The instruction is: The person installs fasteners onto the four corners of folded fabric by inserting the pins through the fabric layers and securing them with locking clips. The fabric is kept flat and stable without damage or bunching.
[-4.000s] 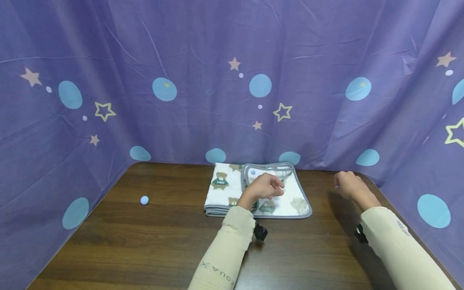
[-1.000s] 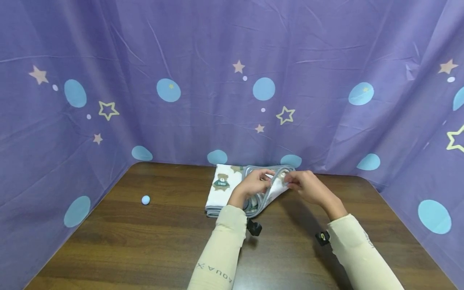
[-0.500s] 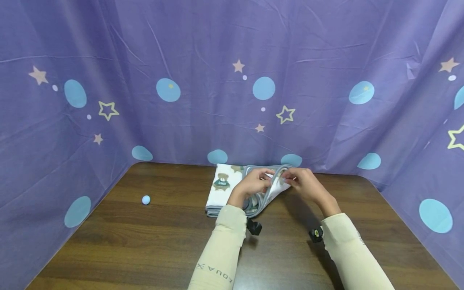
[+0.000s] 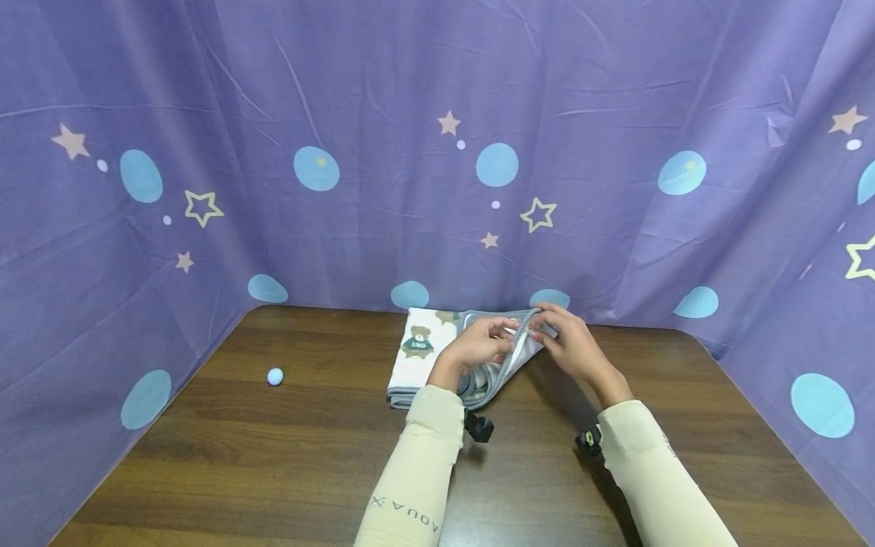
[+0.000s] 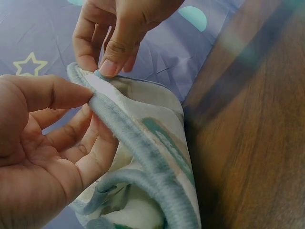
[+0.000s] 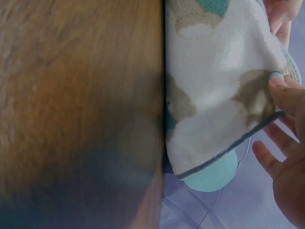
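Observation:
A folded white blanket [image 4: 417,357] with brown bear prints and grey-blue edging lies toward the back of the table. Its right flap [image 6: 214,95] is lifted and curled up to the left. In the left wrist view, my left hand [image 5: 52,129] pinches the flap's padded edging [image 5: 128,129] between thumb and forefinger. Farther along that edge, near the corner, my right hand [image 4: 570,346] pinches the cloth. A small light-blue round piece [image 6: 276,76] shows at the right thumb tip, against the blanket. The folds under my left hand are partly hidden.
A light-blue round piece [image 4: 275,377] sits on the wooden table [image 4: 273,456] at the left. Purple curtain [image 4: 383,228] with stars and dots hangs directly behind the table and along both sides. Black wrist cameras [image 4: 478,427] hang under both forearms.
Since four seconds ago my right hand has come in from the right edge to the blanket, and its flap is lifted. Lately the right hand shifts slightly left and up along the edging.

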The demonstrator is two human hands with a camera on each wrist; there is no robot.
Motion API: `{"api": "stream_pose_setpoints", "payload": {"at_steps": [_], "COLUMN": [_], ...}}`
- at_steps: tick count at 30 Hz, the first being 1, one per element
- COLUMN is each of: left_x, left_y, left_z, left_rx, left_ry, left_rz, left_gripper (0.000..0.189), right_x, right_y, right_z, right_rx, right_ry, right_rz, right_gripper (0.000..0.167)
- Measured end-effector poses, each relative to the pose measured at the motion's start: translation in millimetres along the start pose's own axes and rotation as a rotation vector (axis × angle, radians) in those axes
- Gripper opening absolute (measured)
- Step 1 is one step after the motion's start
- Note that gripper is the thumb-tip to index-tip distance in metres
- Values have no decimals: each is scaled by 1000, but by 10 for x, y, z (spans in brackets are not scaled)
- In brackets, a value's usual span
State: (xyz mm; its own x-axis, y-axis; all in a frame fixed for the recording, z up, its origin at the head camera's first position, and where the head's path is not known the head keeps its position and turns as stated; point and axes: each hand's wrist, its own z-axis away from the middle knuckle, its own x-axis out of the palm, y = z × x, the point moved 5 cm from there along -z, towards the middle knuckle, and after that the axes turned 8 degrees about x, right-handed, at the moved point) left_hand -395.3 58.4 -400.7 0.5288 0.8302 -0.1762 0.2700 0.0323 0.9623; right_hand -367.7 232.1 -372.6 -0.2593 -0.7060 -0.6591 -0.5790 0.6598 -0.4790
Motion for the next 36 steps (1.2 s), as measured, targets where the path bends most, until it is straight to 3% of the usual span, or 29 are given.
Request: {"api": "stream_pose_setpoints", "payload": {"at_steps": [8,14,19,26,30,36], "left_x": [1,4,8,45,73,-32], "left_y": [43,51,24,18,42,76], "left_z": [29,45,47,53,52,54], "left_rx": [-10,-5,-13,-28,-44,-72], "left_ry": [6,16,13,-43,-68,-6], "left_rz": [47,56,75,96,111,65], "left_gripper": [43,40,36,34,31,23], "right_x": [-15,-15,-2,-8,-38,-50], "right_y": [-5,15,26,1,-9,14], "right_z": [21,36,40,69,80,45], "right_rx": [-28,46,50,-23,-63,-117], "right_ry": [49,73,86,151,174,175], "right_rz": [-40,-56,-63,-31,-44,-42], "right_gripper": [17,33,47,21,18,18]}}
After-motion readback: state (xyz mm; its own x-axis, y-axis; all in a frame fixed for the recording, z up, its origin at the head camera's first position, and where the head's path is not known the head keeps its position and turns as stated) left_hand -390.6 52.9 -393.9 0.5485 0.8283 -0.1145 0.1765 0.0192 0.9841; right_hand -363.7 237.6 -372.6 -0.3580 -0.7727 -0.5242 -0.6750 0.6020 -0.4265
